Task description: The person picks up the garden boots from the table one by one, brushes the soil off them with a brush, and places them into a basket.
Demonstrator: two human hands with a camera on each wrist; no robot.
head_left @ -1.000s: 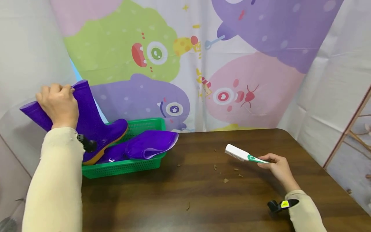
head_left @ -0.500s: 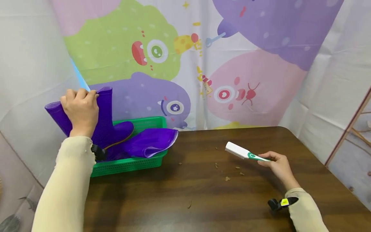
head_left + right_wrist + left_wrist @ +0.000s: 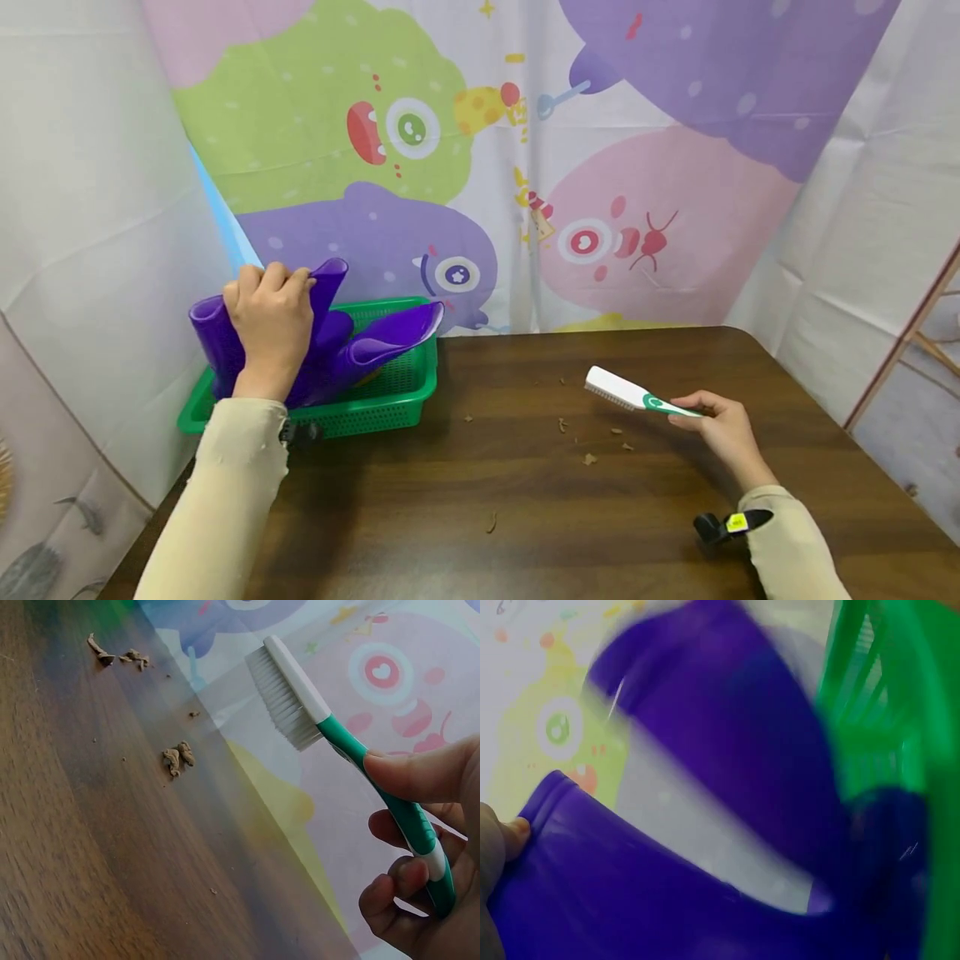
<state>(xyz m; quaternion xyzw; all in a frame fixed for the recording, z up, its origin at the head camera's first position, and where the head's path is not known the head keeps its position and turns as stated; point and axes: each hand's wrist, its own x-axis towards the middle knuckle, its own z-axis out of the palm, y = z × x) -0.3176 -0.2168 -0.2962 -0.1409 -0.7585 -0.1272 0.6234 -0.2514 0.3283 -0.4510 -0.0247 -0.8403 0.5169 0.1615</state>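
My left hand (image 3: 270, 325) grips the top of a purple rain boot (image 3: 326, 287), its shaft spreading out on both sides of the fingers. In the left wrist view the thumb presses the rim of the purple shaft (image 3: 615, 877). This boot stands low in a green plastic basket (image 3: 375, 417), its lower part largely hidden. Beside it a second purple boot (image 3: 390, 333) lies with its opening toward the right. On the right, my right hand (image 3: 723, 429) holds a white-and-green scrub brush (image 3: 618, 387) by its handle above the table, white bristles (image 3: 281, 701) facing down and left.
Brown crumbs (image 3: 590, 459) lie scattered on the dark wooden table (image 3: 420, 517), several near the middle and one curled bit (image 3: 492, 522) nearer the front. Behind the table hangs a cartoon-print curtain (image 3: 420, 242), with pale cloth sides at left and right.
My left hand has moved right and down, bringing the boot lower into the basket. The second boot has shifted, its opening tipping up. My right hand and the brush have stayed nearly still.
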